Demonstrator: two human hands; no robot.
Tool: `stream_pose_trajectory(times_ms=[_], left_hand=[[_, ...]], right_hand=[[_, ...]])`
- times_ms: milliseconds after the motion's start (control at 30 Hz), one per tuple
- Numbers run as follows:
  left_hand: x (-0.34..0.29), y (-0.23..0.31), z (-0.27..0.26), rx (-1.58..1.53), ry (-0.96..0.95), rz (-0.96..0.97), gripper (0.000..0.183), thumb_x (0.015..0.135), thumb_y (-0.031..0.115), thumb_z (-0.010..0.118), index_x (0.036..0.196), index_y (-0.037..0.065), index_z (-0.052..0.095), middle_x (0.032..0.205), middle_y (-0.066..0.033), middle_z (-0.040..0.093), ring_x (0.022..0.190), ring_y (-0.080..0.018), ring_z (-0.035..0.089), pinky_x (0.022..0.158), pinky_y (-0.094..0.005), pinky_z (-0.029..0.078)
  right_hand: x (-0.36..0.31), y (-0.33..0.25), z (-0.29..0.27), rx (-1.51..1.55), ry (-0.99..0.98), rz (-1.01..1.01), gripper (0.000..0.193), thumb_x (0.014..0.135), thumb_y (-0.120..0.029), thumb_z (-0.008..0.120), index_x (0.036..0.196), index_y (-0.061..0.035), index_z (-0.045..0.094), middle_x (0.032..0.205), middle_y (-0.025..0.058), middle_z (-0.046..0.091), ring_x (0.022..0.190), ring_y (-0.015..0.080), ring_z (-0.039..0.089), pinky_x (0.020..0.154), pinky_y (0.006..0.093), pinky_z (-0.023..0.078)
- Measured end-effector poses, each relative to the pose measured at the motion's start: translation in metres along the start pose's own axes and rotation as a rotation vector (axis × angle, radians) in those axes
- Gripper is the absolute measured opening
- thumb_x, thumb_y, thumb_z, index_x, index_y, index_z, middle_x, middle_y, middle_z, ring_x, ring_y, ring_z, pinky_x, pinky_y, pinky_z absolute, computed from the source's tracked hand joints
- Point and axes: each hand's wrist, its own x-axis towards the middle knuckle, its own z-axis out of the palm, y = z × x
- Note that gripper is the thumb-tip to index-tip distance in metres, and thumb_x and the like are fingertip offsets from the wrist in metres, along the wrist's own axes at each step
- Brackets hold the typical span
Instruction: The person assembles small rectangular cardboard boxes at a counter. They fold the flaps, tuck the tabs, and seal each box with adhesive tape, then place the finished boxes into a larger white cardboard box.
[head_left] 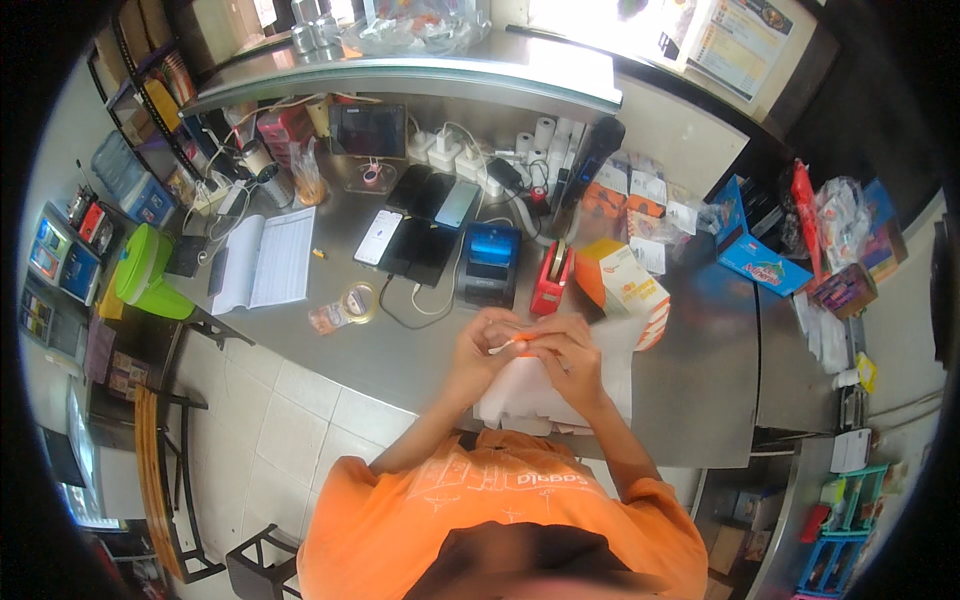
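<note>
My left hand (481, 348) and my right hand (568, 358) meet above the steel counter's front edge. Between their fingertips is a small orange piece (525, 337) with a whitish part beside it; its kind is too small to make out. Both hands are closed on it, and the fingers partly cover it. Under my wrists lies white paper (518, 392). Just beyond the hands stand a red tape dispenser (549, 283) and a black and blue receipt printer (489, 262). An orange and white carton (632, 290) is to their right.
Several phones (378, 237) and cables lie behind, before a tablet (368, 131). An open notebook (284, 258) and a tape roll (359, 301) are left. A green bin (146, 270) stands at far left, a blue box (757, 250) at right. A raised shelf (430, 82) overhangs the back.
</note>
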Motion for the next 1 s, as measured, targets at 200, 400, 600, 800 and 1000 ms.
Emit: stream_pose_trajectory(times_ms=[200,400,600,800,1000], left_hand=[[-0.005,0.015,0.01,0.292,0.168,0.559,0.042,0.083,0.0,0.074,0.114,0.006,0.046,0.093,-0.0085,0.069,0.087,-0.0161,0.067,0.082,-0.0298,0.051],[0.014,0.055,0.011,1.039,0.629,0.784,0.05,0.082,0.0,0.076,0.123,0.004,0.049,0.092,-0.0078,0.07,0.088,-0.0173,0.065,0.082,-0.0289,0.052],[0.006,0.058,0.01,0.381,0.495,0.183,0.022,0.081,-0.001,0.073,0.102,0.002,0.067,0.097,-0.0066,0.071,0.086,-0.0219,0.068,0.078,-0.0334,0.054],[0.006,0.057,0.007,0.782,0.213,0.58,0.013,0.083,-0.004,0.067,0.095,0.001,0.068,0.099,-0.01,0.071,0.085,-0.0238,0.068,0.075,-0.0314,0.053],[0.003,0.071,0.01,0.492,0.067,0.085,0.017,0.086,0.002,0.069,0.103,0.001,0.07,0.103,-0.0088,0.071,0.09,-0.0188,0.069,0.079,-0.03,0.055]], right_hand=[[0.003,-0.01,0.002,-0.117,-0.199,0.102,0.02,0.08,-0.001,0.066,0.101,-0.0027,0.064,0.087,0.0116,0.067,0.081,0.0316,0.066,0.07,0.0395,0.052],[0.005,-0.01,-0.006,-0.331,-0.065,0.114,0.019,0.084,0.0,0.062,0.102,-0.0025,0.065,0.081,0.0132,0.066,0.073,0.0288,0.066,0.064,0.0357,0.052],[0.023,-0.01,-0.007,-0.334,0.408,0.175,0.022,0.092,-0.019,0.064,0.103,0.0004,0.064,0.084,0.013,0.063,0.073,0.0259,0.064,0.068,0.0317,0.05],[0.025,-0.024,-0.011,0.484,0.176,0.397,0.021,0.09,-0.012,0.072,0.101,0.002,0.061,0.09,0.0071,0.063,0.081,0.0163,0.062,0.075,0.0289,0.049],[0.029,-0.028,-0.02,0.405,0.207,0.489,0.006,0.088,0.0,0.069,0.092,0.0025,0.064,0.091,0.0074,0.067,0.083,0.0128,0.063,0.072,0.0255,0.049]])
